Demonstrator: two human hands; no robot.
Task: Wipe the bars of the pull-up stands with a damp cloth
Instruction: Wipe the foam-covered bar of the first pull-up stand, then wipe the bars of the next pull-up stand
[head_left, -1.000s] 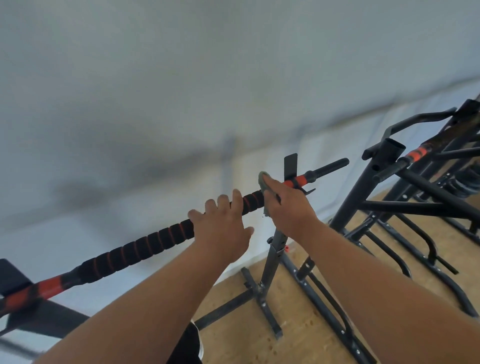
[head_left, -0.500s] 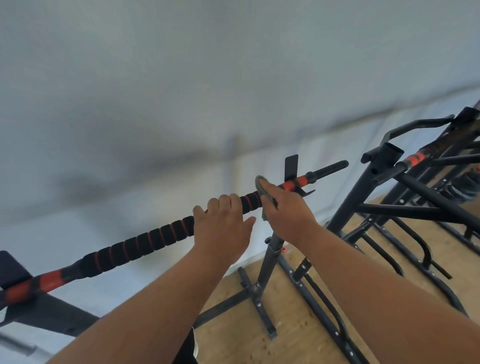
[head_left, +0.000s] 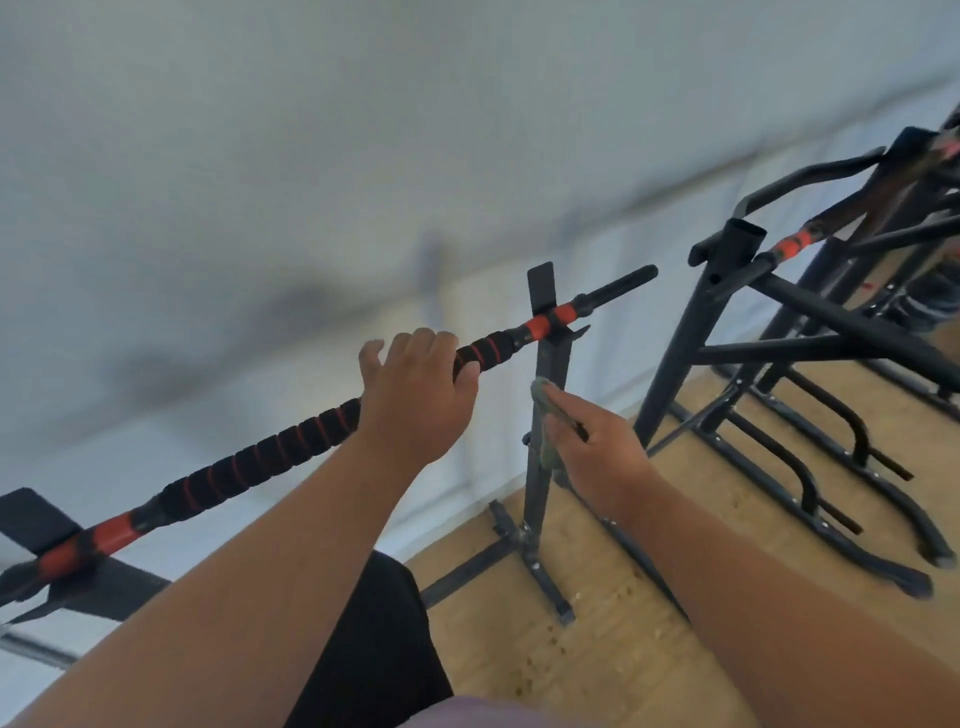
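A black and red padded bar runs from lower left to upper right across two stands. My left hand is curled over its padded part near the right end. My right hand holds a grey-green cloth against the dark upright post that carries the bar's right end, a little below the cradle. The cloth is mostly hidden under my fingers.
A second black stand with its own red-banded bar stands close to the right, with floor rails spreading over the wooden floor. A pale wall lies behind. Black metal feet splay from the post's base.
My right hand has come down with the cloth from the bar's right end onto the upright post. My left hand has stayed on the padded bar.
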